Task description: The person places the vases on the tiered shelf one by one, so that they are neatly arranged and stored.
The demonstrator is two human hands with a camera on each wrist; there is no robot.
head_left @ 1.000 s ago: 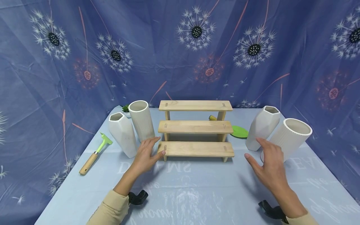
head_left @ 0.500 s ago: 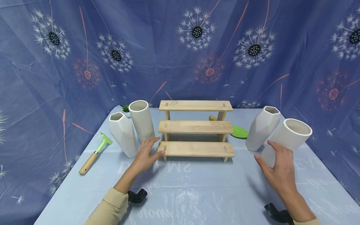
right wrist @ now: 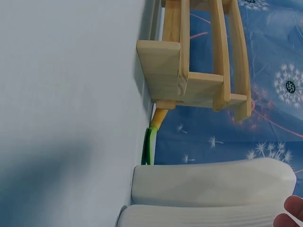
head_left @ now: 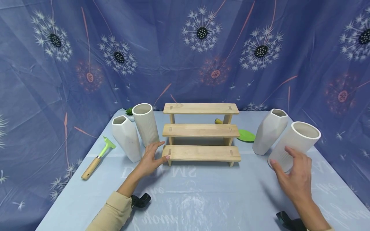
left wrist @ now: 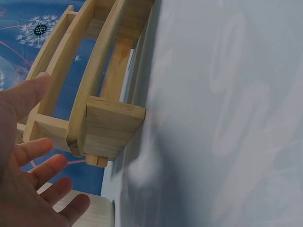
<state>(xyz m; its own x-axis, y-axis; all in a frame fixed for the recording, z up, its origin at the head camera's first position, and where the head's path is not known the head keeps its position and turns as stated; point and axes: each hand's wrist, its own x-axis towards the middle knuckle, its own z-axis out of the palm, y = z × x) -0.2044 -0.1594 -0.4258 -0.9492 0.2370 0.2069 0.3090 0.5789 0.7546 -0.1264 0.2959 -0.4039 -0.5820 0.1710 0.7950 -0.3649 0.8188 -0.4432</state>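
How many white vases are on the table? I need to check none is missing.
4. Two stand left of the wooden shelf: a faceted vase and a ribbed vase. Two stand right: a faceted one and a ribbed one by the right hand. Others could hide behind the shelf.

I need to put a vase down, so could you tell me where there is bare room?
The three steps of the wooden stand are bare, and so is the tablecloth in front of it, between the left hand and right hand. It is crowded at both ends: two vases left, two vases right.
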